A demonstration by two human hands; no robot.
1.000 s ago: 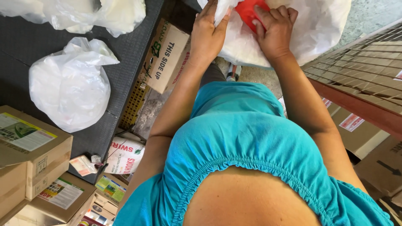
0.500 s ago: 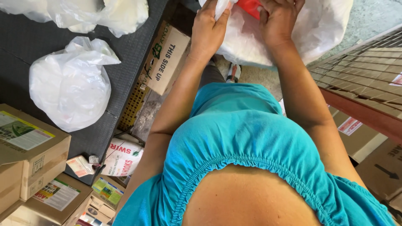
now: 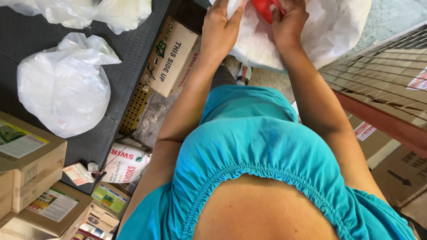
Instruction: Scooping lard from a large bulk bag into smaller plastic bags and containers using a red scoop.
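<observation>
Hands at the top of the view work together on a white plastic bag (image 3: 338,26) held out in front of the person, seen from above past a teal top. The left hand (image 3: 221,27) pinches a fold of the bag's thin plastic at its near edge, fingers closed on it. The right hand (image 3: 290,21) is curled around a red object (image 3: 266,8) that sits in the bag's mouth, fingertips pressing on it; only a small part of the red shows, and what kind of thing it is cannot be told. The two hands are close together, with the red object between them and touching the right one.

Judged from this, the step in hand is getting the red object through the bag's opening, though whether it goes in or comes out cannot be told. The next move would call for the left hand to keep the plastic taut and the mouth open while the right hand shifts the red object, since the limp film could fold over it.

Lower left, a dark tabletop (image 3: 124,84) carries a knotted white bag (image 3: 62,84) and more white bags (image 3: 89,11) at the far edge, all well apart from the hands. A brown carton (image 3: 171,60) leans beside the tabletop, just below the left forearm. Small printed boxes (image 3: 31,155) are stacked at the left edge. A wire rack (image 3: 382,75) stands to the right
</observation>
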